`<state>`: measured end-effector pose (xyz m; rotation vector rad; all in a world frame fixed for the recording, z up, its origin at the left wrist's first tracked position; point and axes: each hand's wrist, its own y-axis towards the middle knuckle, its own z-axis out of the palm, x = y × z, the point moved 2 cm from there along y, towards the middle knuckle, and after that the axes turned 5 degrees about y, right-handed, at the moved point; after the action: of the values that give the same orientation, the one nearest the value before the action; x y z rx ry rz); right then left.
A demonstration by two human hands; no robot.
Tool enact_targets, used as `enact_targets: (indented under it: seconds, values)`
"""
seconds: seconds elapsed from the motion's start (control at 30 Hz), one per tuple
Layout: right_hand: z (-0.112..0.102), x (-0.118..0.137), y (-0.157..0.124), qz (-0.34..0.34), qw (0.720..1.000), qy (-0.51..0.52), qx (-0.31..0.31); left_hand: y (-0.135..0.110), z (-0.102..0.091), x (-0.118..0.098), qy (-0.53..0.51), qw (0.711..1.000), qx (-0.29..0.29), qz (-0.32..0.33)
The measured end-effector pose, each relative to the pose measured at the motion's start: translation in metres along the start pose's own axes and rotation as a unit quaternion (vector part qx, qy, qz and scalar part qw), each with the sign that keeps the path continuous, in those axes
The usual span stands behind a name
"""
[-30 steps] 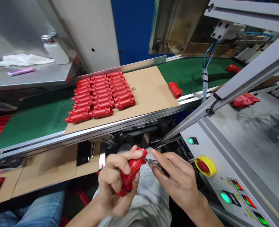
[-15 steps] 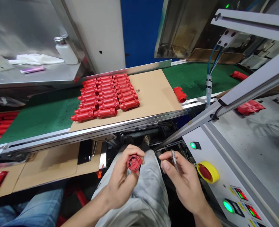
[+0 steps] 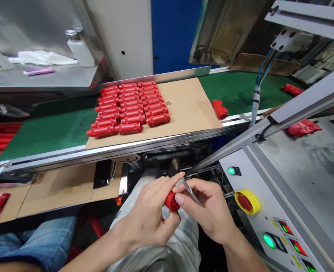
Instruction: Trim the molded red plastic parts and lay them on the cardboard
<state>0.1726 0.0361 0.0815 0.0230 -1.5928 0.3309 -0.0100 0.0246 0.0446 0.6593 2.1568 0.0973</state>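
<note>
Over my lap, my left hand (image 3: 151,211) is wrapped round a red cylindrical plastic part (image 3: 171,203), its round end facing me. Most of the part is hidden by my fingers. My right hand (image 3: 209,209) grips a slim shiny metal tool (image 3: 191,192), which slants up and left between thumb and fingers. The right thumb and fingertips are at the end of the red part, close against the left fingers. I cannot tell whether the tool's tip touches the part.
Ahead, several rows of red parts (image 3: 128,128) lie on a cardboard sheet (image 3: 186,105) on the green conveyor (image 3: 62,124). One red part (image 3: 219,109) lies beside the cardboard. A control panel with a yellow-ringed red button (image 3: 247,202) stands at right. A phone (image 3: 102,174) rests on the lower shelf.
My hands have come together: the right hand moved left with the metal tool to the red part. My left hand has turned the part, and its fingers now reach over it.
</note>
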Motion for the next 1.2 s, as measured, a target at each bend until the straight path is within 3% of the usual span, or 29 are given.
enact_targets:
  seconds: [0.3, 0.47, 0.53, 0.63, 0.73, 1.2]
  values:
    - [0.005, -0.012, 0.003, -0.035, 0.999, -0.003, -0.022, 0.0, 0.001, -0.002, 0.041, 0.999, 0.009, 0.008]
    - [-0.004, -0.011, -0.003, -0.121, 0.992, -0.024, 0.002, 0.002, -0.004, -0.002, 0.032, 0.999, 0.005, -0.001]
    - [-0.013, -0.009, -0.007, -0.184, 0.979, -0.09, -0.011, 0.003, -0.007, -0.002, 0.01, 1.0, 0.01, -0.009]
    - [-0.024, -0.006, -0.012, -0.288, 0.927, -0.232, -0.056, 0.004, -0.008, -0.003, -0.02, 0.999, 0.022, -0.02]
    - [-0.027, -0.008, -0.015, -0.344, 0.886, -0.306, -0.06, 0.002, -0.006, -0.003, -0.032, 0.999, 0.025, -0.028]
    - [-0.034, -0.013, -0.017, -0.395, 0.842, -0.364, -0.042, 0.002, -0.008, -0.01, -0.01, 0.999, 0.03, -0.006]
